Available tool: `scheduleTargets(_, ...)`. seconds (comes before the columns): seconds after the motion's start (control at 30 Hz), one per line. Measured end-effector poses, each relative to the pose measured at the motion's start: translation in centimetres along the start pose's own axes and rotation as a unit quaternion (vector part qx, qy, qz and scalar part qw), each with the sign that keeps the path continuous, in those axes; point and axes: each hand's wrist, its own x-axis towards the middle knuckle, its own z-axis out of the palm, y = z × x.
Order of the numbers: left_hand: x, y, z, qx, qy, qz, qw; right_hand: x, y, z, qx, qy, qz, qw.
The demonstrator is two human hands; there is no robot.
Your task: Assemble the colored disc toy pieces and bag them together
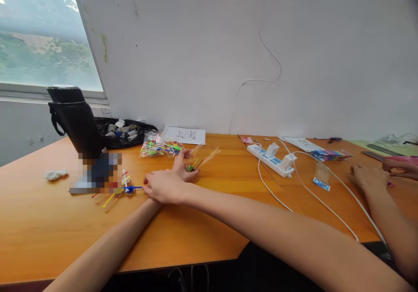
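My right arm crosses over my left wrist. At its end, my right hand [166, 187] is closed, and its fingertips meet the end of a thin blue plastic stick [136, 188]. That stick lies among red, yellow and white arrow-shaped plastic pieces [107, 201] on the table. Beyond the crossing, my left hand [183, 166] curls around a clear plastic bag [210, 156] with green and black bits in it; my right hand hides part of this grip. Just behind lie clear bags of coloured plastic pieces [153, 147].
A black bottle [76, 122] stands left, near crumpled tissue [55, 175]. Behind it is a black bag of rubbish [130, 139], beside a printed sheet [184, 135]. A white power strip [269, 160] trails cables rightward. Another person's hands [367, 178] work at far right.
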Motion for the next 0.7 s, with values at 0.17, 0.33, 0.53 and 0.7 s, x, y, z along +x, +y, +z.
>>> scheduleTargets(0.17, 0.5, -0.4, -0.6, -0.028, -0.025, 0.051, 0.998, 2.1, -1.9, 0.2, 0.01, -0.086, 0.09, 0.992)
scheduleTargets(0.33, 0.2, -0.1, -0.4, -0.004, -0.03, 0.069, 0.997, 1.3, -1.7, -0.2, 0.041, -0.093, 0.077, 0.992)
scheduleTargets(0.53, -0.1, 0.2, 0.1, 0.037, -0.073, 0.103, 0.991, -1.0, 0.2, 0.7, 0.153, -0.011, 0.054, 0.987)
scheduleTargets(0.7, -0.9, 0.7, 1.7, 0.024, -0.06, 0.103, 0.993, -2.6, 1.1, 0.7, 0.217, 0.086, 0.087, 0.968)
